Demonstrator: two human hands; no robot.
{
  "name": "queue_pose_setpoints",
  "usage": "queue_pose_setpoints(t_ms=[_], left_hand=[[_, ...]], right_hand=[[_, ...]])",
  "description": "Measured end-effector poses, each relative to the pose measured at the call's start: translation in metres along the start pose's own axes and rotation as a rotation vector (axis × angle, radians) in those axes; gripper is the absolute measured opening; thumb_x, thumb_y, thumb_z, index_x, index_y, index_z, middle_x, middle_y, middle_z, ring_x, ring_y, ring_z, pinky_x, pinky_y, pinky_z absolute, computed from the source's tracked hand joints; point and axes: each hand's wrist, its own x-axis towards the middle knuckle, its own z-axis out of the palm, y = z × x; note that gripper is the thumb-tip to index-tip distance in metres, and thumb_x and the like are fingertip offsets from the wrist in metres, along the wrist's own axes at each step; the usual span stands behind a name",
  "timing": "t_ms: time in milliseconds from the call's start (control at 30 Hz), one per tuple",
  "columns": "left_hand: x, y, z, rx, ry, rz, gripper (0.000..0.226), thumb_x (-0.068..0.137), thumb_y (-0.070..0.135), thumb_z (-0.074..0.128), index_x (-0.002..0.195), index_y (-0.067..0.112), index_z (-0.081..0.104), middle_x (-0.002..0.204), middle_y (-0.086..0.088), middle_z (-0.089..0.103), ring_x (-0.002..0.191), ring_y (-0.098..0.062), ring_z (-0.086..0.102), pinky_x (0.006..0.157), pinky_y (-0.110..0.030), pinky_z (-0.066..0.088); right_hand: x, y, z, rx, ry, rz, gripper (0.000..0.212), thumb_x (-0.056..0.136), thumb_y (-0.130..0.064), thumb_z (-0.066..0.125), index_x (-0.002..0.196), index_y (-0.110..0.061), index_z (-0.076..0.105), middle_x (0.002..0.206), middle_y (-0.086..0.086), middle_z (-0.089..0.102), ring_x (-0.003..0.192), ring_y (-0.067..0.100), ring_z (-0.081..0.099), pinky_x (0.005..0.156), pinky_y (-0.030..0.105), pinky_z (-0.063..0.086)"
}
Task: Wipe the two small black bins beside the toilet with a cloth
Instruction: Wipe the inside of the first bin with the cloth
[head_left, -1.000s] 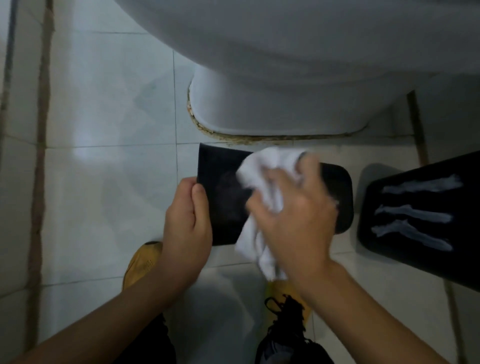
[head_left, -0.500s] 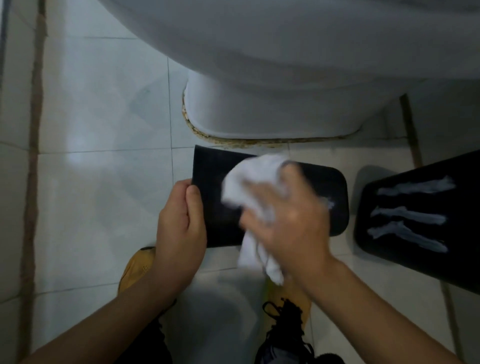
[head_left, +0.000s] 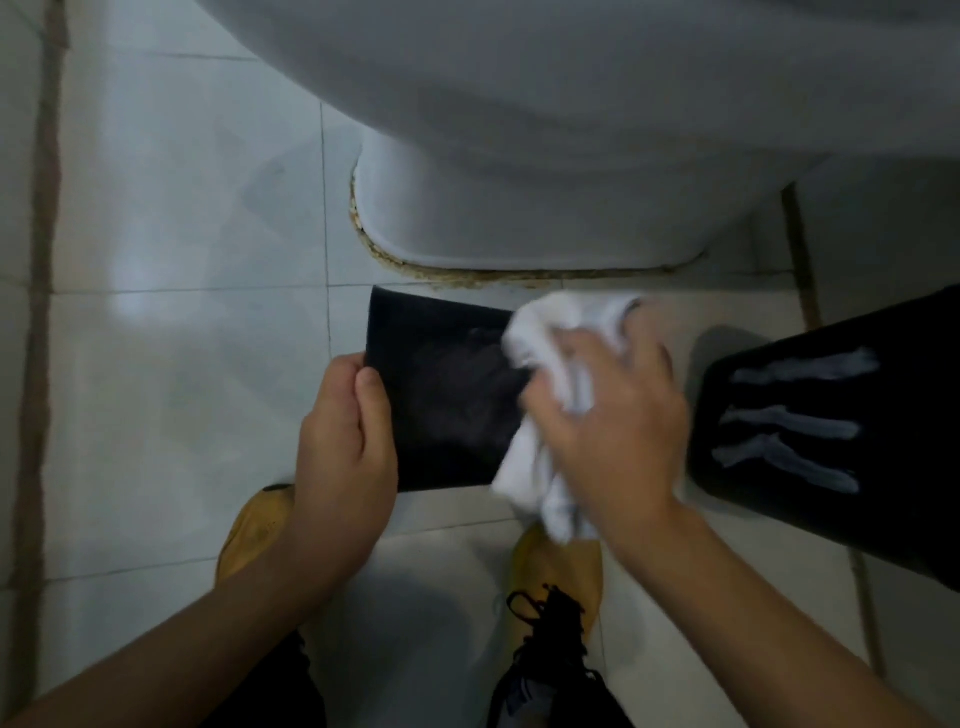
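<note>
Since the earlier frame the white cloth (head_left: 558, 410) has been swept toward the right end of the held bin (head_left: 447, 395), so that more of its dark face is uncovered at centre frame. The cloth is soft and crumpled, bunched under the curled fingers of the right hand (head_left: 613, 421), which is blurred. The bin is a flat-sided black shape with a matte, faintly smeared surface; its left edge is pinched by the left hand (head_left: 343, 457), thumb on top. The second black bin (head_left: 831, 441), rounded at the corner and marked with three pale streaks, lies on the floor at right, just beside the right hand. The smooth white toilet base (head_left: 519, 208) is close above the held bin, with a stained joint along its foot. Open glossy tiled floor (head_left: 171, 260) is seen at left. Two yellow shoes (head_left: 254, 530) are below the hands.
</note>
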Motion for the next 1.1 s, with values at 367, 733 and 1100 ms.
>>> queue_pose_setpoints(t_ms=[367, 733, 1100], left_hand=[[-0.003, 0.005, -0.001, 0.02, 0.008, 0.0, 0.02, 0.104, 0.019, 0.032, 0.103, 0.015, 0.051, 0.081, 0.011, 0.054, 0.078, 0.013, 0.056, 0.061, -0.003, 0.043], [-0.001, 0.005, 0.0, 0.028, 0.024, 0.032, 0.02, 0.105, 0.013, 0.033, 0.099, 0.014, 0.052, 0.078, 0.009, 0.054, 0.074, 0.01, 0.056, 0.058, -0.005, 0.042], [-0.004, 0.004, -0.001, 0.016, 0.014, 0.027, 0.021, 0.104, 0.017, 0.032, 0.099, 0.012, 0.052, 0.076, 0.005, 0.054, 0.073, 0.005, 0.056, 0.055, -0.007, 0.043]], right_hand=[[-0.004, 0.016, -0.002, -0.01, -0.008, 0.083, 0.032, 0.081, -0.036, 0.062, 0.106, -0.017, 0.071, 0.118, 0.012, 0.051, 0.085, 0.029, 0.058, 0.066, 0.028, 0.043], [0.0, 0.015, 0.001, -0.004, 0.03, 0.148, 0.031, 0.081, -0.036, 0.063, 0.105, -0.019, 0.072, 0.116, 0.01, 0.051, 0.089, 0.026, 0.056, 0.068, 0.027, 0.042], [0.01, 0.022, 0.001, -0.055, 0.019, 0.232, 0.031, 0.082, -0.034, 0.064, 0.107, -0.017, 0.071, 0.126, 0.013, 0.053, 0.093, 0.03, 0.059, 0.071, 0.027, 0.039]])
